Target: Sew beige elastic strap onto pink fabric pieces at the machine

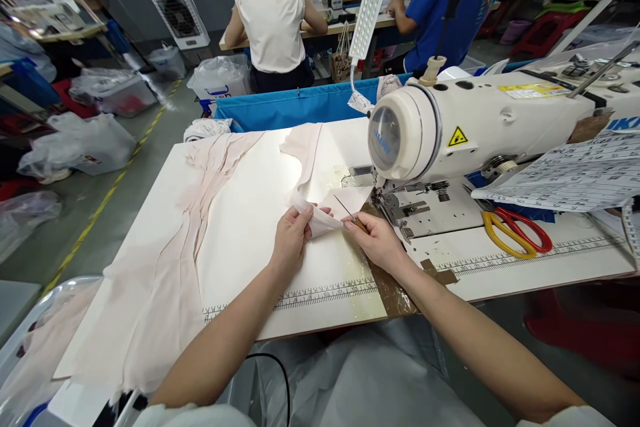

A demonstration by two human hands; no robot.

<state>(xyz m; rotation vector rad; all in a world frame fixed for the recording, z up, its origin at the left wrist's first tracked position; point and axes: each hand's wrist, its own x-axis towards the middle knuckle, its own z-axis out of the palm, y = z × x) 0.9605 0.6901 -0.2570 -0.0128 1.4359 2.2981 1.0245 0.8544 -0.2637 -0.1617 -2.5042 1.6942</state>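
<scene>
In the head view, my left hand [295,230] pinches a strip of pale pink fabric [325,221] between thumb and fingers, just left of the sewing machine's needle area. My right hand [377,237] is closed around an awl [359,223] with a brown handle. Its thin dark spike points up and left over the fabric. The right fingertips are at the strip's right end; whether they also grip it I cannot tell. From my left hand the strip runs back across the white table [250,213]. Beside both hands stands the white sewing machine [480,120].
More pale pink fabric pieces [185,240] drape over the table's left side. Scissors [515,233] with yellow and red handles lie right of the machine bed. A lamp [367,20] rises behind, near a blue cloth trough [300,107]. Two people sit at machines beyond.
</scene>
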